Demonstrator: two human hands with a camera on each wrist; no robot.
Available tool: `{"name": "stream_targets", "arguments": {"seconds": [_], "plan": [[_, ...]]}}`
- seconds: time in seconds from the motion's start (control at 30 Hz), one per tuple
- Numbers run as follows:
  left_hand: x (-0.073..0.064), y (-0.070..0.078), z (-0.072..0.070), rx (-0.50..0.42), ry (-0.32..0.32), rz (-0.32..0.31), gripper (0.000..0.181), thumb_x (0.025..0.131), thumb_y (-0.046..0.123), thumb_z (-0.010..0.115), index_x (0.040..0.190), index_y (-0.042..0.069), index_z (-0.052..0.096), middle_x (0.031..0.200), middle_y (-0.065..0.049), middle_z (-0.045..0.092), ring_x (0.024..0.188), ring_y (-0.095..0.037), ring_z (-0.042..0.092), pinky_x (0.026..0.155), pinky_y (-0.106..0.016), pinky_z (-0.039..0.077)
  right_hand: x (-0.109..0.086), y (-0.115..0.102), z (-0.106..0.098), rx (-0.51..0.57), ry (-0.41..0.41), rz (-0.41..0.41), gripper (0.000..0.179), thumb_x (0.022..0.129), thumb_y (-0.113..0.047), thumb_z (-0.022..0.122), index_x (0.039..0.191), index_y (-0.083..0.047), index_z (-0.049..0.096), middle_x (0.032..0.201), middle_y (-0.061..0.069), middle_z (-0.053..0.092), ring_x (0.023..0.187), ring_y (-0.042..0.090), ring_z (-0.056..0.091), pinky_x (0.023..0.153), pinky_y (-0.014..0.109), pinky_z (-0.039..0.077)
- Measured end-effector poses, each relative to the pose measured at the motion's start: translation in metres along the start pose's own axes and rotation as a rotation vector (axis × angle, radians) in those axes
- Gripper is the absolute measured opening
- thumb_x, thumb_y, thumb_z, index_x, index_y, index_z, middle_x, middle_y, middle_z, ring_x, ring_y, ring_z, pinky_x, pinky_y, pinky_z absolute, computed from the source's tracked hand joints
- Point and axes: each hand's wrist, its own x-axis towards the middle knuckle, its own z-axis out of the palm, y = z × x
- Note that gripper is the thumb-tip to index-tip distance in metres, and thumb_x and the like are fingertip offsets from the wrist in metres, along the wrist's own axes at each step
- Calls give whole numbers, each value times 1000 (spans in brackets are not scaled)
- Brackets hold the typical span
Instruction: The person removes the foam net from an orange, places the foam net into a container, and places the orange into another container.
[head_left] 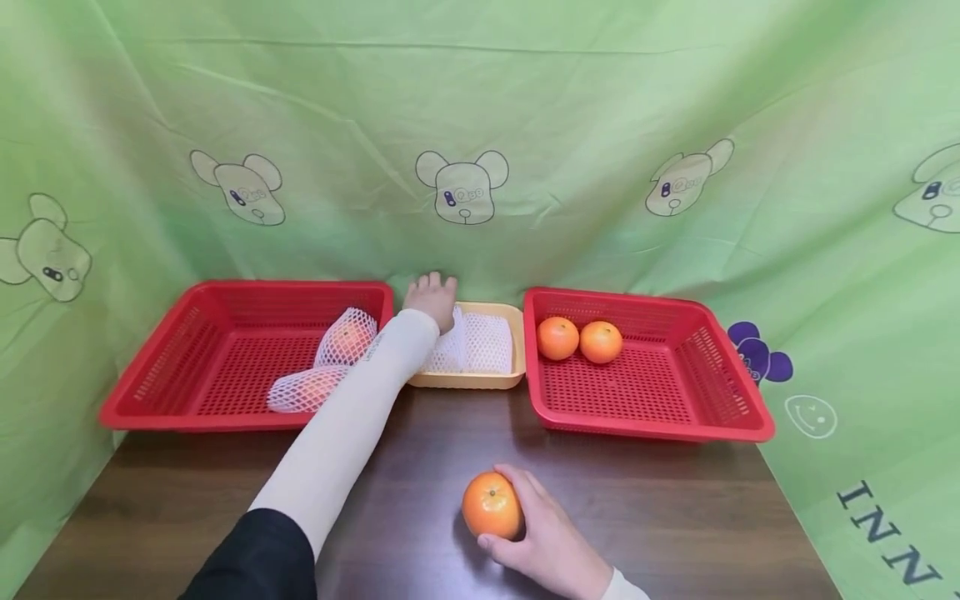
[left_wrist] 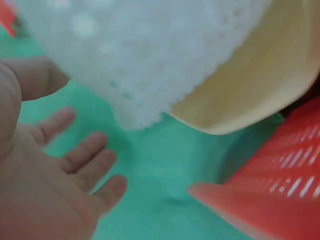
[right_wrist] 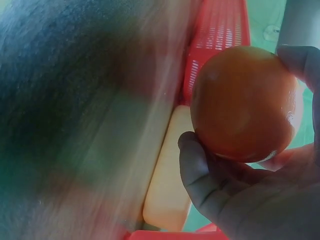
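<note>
My right hand (head_left: 551, 542) grips an orange (head_left: 491, 505) over the near middle of the table, fingers and thumb round its right side. In the right wrist view the orange (right_wrist: 245, 105) sits between thumb and fingertips. My left hand (head_left: 432, 298) reaches over the back left of a pale yellow tray (head_left: 468, 381) with white foam nets (head_left: 487, 343) in it. In the left wrist view its fingers (left_wrist: 87, 152) are spread and relaxed, while the thumb overlaps the edge of a foam net (left_wrist: 145, 55).
On the left stands a red basket (head_left: 225, 421) holding two net-covered oranges (head_left: 307, 390). Two bare oranges (head_left: 558, 338) lie in the red basket (head_left: 645, 429) on the right. A green printed curtain (head_left: 465, 100) hangs behind the brown wooden table (head_left: 420, 467).
</note>
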Motion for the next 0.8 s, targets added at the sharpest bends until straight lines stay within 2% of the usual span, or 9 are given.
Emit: {"name": "stream_targets", "arguments": {"seconds": [0.03, 0.1, 0.23, 0.33, 0.43, 0.53, 0.63, 0.73, 0.8], "plan": [[-2, 2, 1, 9, 12, -3, 56, 92, 14, 63, 143, 3, 44, 132, -23, 46, 124, -38, 45, 103, -50, 39, 0, 0, 0, 0, 1, 2, 75, 81, -40, 83, 142, -12, 50, 132, -6, 54, 109, 13, 58, 91, 40, 51], [-6, 8, 4, 14, -20, -26, 51, 94, 17, 62, 140, 2, 47, 130, -21, 47, 123, -36, 46, 100, -48, 42, 0, 1, -2, 0, 9, 4, 74, 80, -40, 83, 142, -14, 51, 131, -7, 54, 109, 12, 58, 91, 40, 51], [-7, 13, 17, 4, -218, -82, 40, 95, 19, 58, 133, 4, 58, 129, -19, 50, 123, -33, 48, 97, -46, 45, 0, 1, -3, -7, 21, 5, 74, 80, -40, 84, 141, -18, 50, 131, -8, 55, 110, 12, 57, 92, 41, 50], [-4, 13, 30, 4, -370, -84, 33, 95, 16, 56, 125, 4, 63, 132, -17, 55, 122, -30, 48, 94, -42, 45, 0, 0, -5, -8, 22, 8, 74, 80, -40, 84, 141, -18, 50, 132, -7, 55, 110, 12, 57, 92, 41, 50], [-6, 13, 39, -1, -424, -85, 41, 96, 17, 56, 136, 5, 57, 139, -16, 52, 127, -30, 46, 98, -43, 44, -1, 0, -7, 0, 19, 14, 74, 80, -41, 84, 142, -17, 50, 132, -7, 55, 110, 12, 57, 92, 40, 50], [-8, 15, 42, -23, -392, -117, 51, 96, 20, 59, 145, 9, 51, 140, -18, 49, 127, -34, 47, 98, -50, 44, -2, 1, -9, 5, 25, 30, 75, 80, -41, 85, 142, -18, 50, 133, -7, 54, 111, 12, 57, 93, 42, 50], [-13, 20, 35, -22, -295, -141, 52, 96, 24, 60, 146, 13, 51, 137, -17, 50, 126, -36, 49, 98, -55, 41, -4, 3, -13, 12, 35, 65, 76, 78, -41, 86, 142, -20, 50, 134, -6, 54, 112, 13, 57, 93, 46, 49], [-25, 34, 22, -40, -113, -113, 48, 97, 27, 60, 142, 11, 55, 133, -16, 55, 124, -35, 52, 100, -56, 38, -7, 7, -20, 19, 46, 112, 77, 77, -41, 87, 143, -21, 51, 135, -5, 54, 114, 14, 57, 94, 48, 48], [-37, 51, 14, -73, 10, -62, 48, 98, 31, 60, 141, 10, 55, 134, -15, 57, 125, -34, 52, 101, -55, 39, -10, 10, -25, 23, 63, 135, 78, 77, -40, 88, 143, -20, 51, 136, -4, 55, 114, 14, 57, 95, 48, 48]]}}
